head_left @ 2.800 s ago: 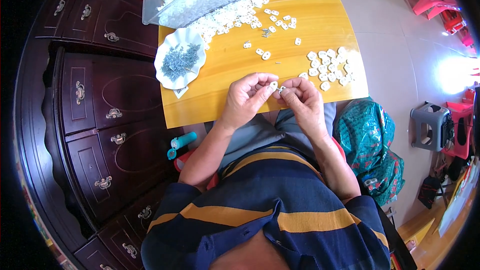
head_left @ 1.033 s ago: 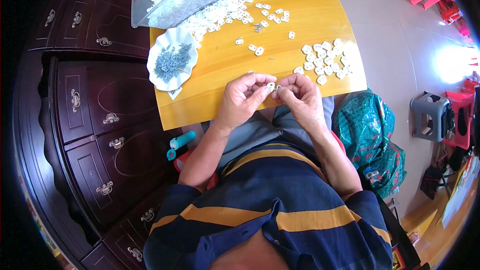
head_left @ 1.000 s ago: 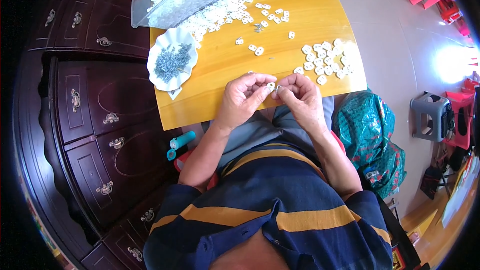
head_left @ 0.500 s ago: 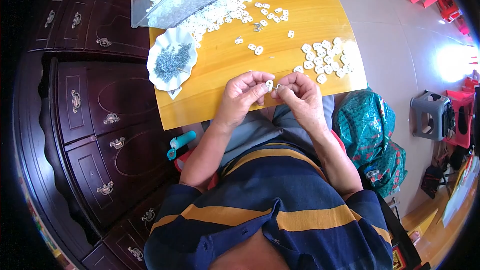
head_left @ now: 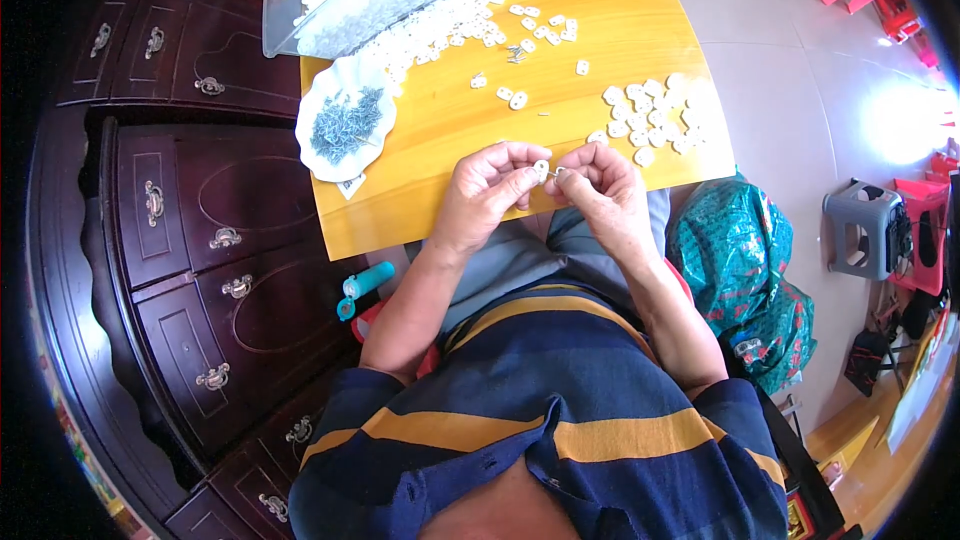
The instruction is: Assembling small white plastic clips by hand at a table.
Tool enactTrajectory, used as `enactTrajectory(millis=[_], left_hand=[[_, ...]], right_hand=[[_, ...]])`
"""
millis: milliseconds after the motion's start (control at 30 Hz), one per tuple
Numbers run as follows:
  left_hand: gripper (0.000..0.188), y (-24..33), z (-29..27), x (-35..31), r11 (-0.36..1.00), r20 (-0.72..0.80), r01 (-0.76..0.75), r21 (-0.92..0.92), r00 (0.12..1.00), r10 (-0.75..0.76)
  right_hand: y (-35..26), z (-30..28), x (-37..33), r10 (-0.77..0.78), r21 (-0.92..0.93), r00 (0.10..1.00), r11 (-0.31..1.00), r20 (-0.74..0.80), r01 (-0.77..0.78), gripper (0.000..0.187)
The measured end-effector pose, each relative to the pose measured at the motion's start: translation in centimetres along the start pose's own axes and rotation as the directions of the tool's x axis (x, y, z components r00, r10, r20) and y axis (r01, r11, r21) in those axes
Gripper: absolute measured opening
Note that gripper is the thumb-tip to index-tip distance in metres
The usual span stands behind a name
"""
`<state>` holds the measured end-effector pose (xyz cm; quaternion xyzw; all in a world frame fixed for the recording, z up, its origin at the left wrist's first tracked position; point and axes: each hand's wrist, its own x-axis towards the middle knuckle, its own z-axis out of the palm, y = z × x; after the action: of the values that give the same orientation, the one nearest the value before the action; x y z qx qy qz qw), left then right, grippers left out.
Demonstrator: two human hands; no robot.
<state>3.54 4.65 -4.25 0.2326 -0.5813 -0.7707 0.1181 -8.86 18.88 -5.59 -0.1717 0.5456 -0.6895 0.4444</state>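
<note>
Over the table's near edge, my left hand (head_left: 485, 195) pinches a small white plastic piece (head_left: 541, 167) with a hole in it, between thumb and fingertips. My right hand (head_left: 607, 198) is closed close beside it, pinching a thin metal pin (head_left: 554, 175) that points at the white piece. Whether the pin's tip is in the hole is too small to tell. Beyond my hands, a few loose white pieces (head_left: 518, 100) and a stray pin (head_left: 544, 114) lie on the wooden table (head_left: 440, 130). To the right sits a cluster of similar white pieces (head_left: 637, 122).
A scalloped white dish (head_left: 313, 110) full of metal pins stands at the table's left edge. Behind it is a clear plastic bin (head_left: 285, 30) of white pieces, with more spilled beside it. Dark drawers flank the left; a green bag (head_left: 735, 250) and grey stool (head_left: 860, 230) stand right.
Both hands keep almost the same place and grip. The white piece has shifted very slightly between the fingertips.
</note>
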Motion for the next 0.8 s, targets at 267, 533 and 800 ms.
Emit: enactTrajectory(millis=[267,533,800], left_hand=[[0.019,0.28,0.33,-0.15,0.991,-0.023,-0.035,0.13,0.999,0.039],[0.018,0.81,0.61,-0.35,0.976,-0.039,-0.07,0.207,0.996,0.08],[0.019,0.49,0.14,-0.31,0.997,0.009,-0.015,0.072,1.0,0.015]], right_hand=[[0.24,-0.11,0.07,-0.026,-0.045,1.0,0.999,-0.009,0.026,0.006],[0.07,-0.26,0.02,-0.028,-0.112,1.0,0.993,-0.004,0.028,0.005],[0.24,-0.39,0.09,-0.025,-0.108,0.999,0.994,0.027,0.028,0.005]])
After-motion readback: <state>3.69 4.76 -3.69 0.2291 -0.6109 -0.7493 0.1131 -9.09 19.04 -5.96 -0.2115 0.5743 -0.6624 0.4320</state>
